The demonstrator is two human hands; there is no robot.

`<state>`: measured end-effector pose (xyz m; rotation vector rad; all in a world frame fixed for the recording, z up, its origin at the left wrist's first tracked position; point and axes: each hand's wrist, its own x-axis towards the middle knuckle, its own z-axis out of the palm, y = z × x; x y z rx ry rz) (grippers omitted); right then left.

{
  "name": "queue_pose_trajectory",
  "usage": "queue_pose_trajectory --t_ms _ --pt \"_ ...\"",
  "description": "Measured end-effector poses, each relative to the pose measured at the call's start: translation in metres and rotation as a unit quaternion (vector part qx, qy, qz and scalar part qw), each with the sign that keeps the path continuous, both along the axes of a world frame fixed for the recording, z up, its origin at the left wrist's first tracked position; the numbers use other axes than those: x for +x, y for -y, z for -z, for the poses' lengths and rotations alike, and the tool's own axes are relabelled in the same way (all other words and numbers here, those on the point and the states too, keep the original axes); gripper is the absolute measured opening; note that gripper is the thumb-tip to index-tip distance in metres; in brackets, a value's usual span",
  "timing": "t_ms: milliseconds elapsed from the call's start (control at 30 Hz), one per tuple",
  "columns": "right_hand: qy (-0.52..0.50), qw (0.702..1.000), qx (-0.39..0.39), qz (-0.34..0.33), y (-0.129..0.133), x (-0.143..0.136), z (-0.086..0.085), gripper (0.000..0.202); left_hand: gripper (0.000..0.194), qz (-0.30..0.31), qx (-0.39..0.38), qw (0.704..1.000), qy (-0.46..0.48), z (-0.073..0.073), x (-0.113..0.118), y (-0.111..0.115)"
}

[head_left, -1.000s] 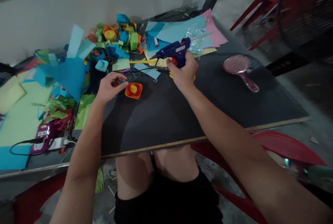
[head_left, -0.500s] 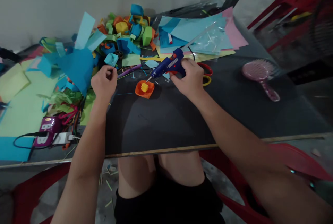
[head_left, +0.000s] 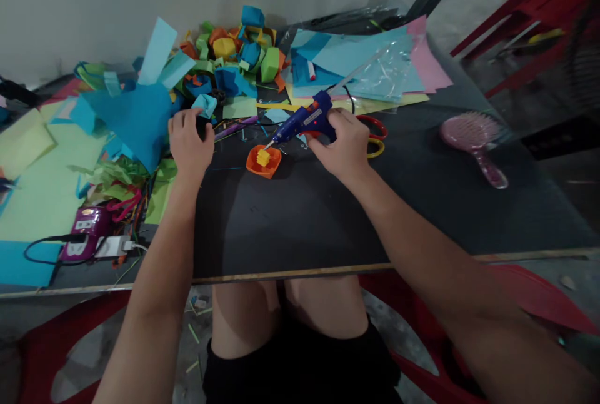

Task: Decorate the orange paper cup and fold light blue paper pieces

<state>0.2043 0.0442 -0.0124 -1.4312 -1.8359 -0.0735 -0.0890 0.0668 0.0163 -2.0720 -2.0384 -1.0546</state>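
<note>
Mid-frame, the right hand (head_left: 345, 142) is clamping a blue plastic glue gun (head_left: 305, 121); the left hand (head_left: 191, 142), fingers parted, isn't bracing the small orange paper cup (head_left: 269, 171), so a nudge could shift it.

Glue gun (head_left: 291, 127) — dark blue, white label (head_left: 313, 117); paper cup (head_left: 269, 171) — orange, yellow centre (head_left: 263, 157); hairbrush (head_left: 469, 132) pink.

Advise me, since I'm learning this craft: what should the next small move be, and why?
Probably a light squeeze of the glue gun with the right hand: its nozzle points at the yellow piece inside the orange paper cup, and its red light is on. Whether they touch, I can't tell.
</note>
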Motion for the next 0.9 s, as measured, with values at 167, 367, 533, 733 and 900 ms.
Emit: queue_pose_trajectory --t_ms 167,367,533,733,900 --pt "-0.025 0.999 0.012 0.015 -0.001 0.0 -0.001 0.026 0.038 0.031 -0.004 0.999 0.029 0.011 -0.003 -0.016" --pt "-0.005 1.0 0.009 0.008 0.001 -0.001 -0.003 0.024 0.018 0.032 -0.016 0.999 0.005 0.01 0.0 -0.016" --pt "0.0 1.0 0.015 -0.009 0.002 0.0 -0.003 0.024 0.02 0.059 0.003 0.998 0.007 0.001 0.002 -0.002" --pt "0.001 1.0 0.01 -0.013 0.002 0.0 -0.002 0.027 0.025 0.069 -0.028 0.997 0.033 0.004 0.004 0.002" --pt "0.002 1.0 0.004 -0.022 0.001 -0.001 -0.001 0.03 0.019 0.059 -0.03 0.997 0.037 0.011 0.002 -0.002"
